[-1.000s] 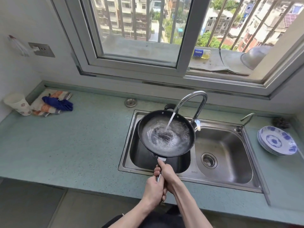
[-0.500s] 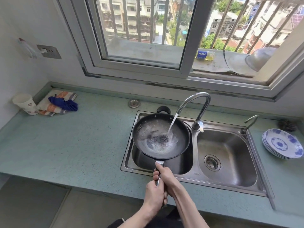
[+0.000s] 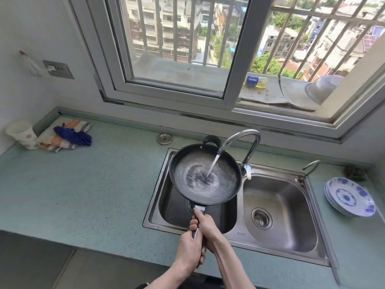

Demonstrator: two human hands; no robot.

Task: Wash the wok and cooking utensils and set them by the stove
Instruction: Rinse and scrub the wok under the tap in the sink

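Head view: both your hands grip the wok [image 3: 205, 176] handle, right hand [image 3: 205, 227] ahead of left hand [image 3: 190, 250]. The wok extends straight away from you, over the left sink [image 3: 279, 253] basin, under the running tap [image 3: 241, 142].

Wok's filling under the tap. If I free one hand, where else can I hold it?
Take the small black loop handle on the wok far rim, reaching over from the left, clear of the faucet. Both hands, left and right, hold the long handle.
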